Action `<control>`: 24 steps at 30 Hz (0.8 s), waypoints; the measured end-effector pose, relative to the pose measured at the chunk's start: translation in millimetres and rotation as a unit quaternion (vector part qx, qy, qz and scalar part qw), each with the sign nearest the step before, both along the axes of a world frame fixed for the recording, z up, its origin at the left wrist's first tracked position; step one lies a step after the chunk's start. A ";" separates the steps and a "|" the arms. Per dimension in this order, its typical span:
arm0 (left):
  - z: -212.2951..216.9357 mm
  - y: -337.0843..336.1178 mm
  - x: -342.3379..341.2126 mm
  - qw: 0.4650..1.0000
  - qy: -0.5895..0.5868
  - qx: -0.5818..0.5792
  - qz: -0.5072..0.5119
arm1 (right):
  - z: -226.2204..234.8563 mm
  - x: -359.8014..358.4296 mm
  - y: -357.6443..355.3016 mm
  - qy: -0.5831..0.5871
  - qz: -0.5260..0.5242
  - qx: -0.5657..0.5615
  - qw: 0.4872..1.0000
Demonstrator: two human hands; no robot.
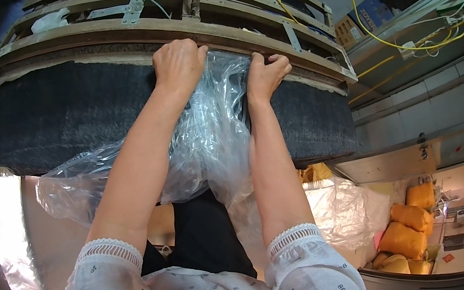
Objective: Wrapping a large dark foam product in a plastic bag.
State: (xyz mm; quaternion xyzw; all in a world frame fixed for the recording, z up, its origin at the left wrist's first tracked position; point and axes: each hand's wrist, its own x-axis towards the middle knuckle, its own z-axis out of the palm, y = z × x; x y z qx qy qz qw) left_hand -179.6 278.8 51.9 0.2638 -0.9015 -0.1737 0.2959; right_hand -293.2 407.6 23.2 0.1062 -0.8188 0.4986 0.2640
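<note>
A clear plastic sheet (211, 130) hangs in crumpled folds over the front of a dark, fabric-covered piece of furniture (68, 104). My left hand (178, 62) is closed at the sheet's upper left edge, up against the wooden frame (106, 38) that tops the fabric. A short way to the right, my right hand (264, 74) pinches the upper right edge of the sheet, its fingers curled near the frame's lower rail. Between both hands the film is stretched and wrinkled. Its loose lower part trails to the left below my left forearm.
Metal plates (133, 10) join the frame's slats, and a white plastic scrap (50, 21) lies among them. A yellow cable (368, 26) loops at the right near a power strip (411, 50). Orange bundles (404, 236) are stacked at the lower right, beside more clear film (349, 211).
</note>
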 end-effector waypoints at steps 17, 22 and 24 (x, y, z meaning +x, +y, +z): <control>20.8 17.4 88.3 0.926 0.170 0.307 -0.139 | 29.7 121.7 60.7 0.009 0.298 -0.290 0.910; 31.4 67.1 161.8 0.894 0.213 0.357 -0.169 | 47.2 173.6 94.2 -0.291 0.453 -0.323 0.779; 30.0 79.1 184.4 0.884 0.227 0.363 -0.186 | 59.3 174.9 99.8 -0.268 0.476 -0.293 0.785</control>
